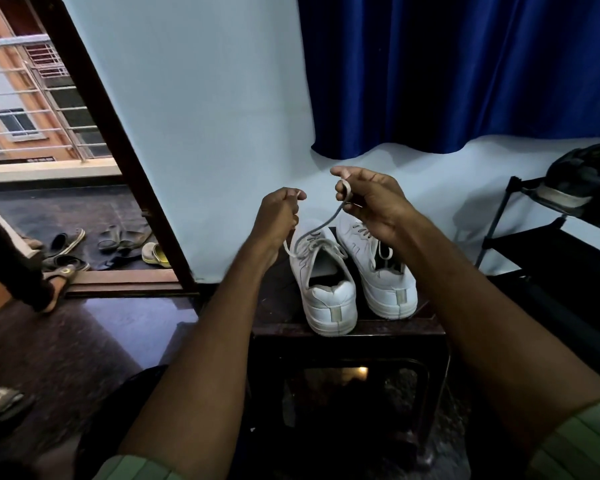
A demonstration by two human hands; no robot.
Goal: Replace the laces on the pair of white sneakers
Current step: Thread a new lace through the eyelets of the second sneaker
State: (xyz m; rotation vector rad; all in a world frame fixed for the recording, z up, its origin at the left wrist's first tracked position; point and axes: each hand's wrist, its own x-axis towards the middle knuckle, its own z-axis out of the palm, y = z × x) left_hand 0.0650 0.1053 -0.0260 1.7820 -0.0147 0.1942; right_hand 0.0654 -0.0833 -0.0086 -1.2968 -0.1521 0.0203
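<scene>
Two white sneakers stand side by side on a dark stool [347, 329], heels toward me: the left sneaker [321, 282] and the right sneaker [378, 271]. A white lace [321, 228] rises from the left sneaker's eyelets. My left hand [278, 216] is closed on one end of it, above and left of that shoe. My right hand [371, 199] holds the other end wound around a finger, above the right sneaker. Both hands are raised and the lace runs slack between them and the shoe.
A black shoe rack [548, 237] with a dark shoe on top stands at the right. A blue curtain [465, 71] hangs behind. At the left an open doorway shows several sandals [118, 244] on a mat and another person's foot [54, 285].
</scene>
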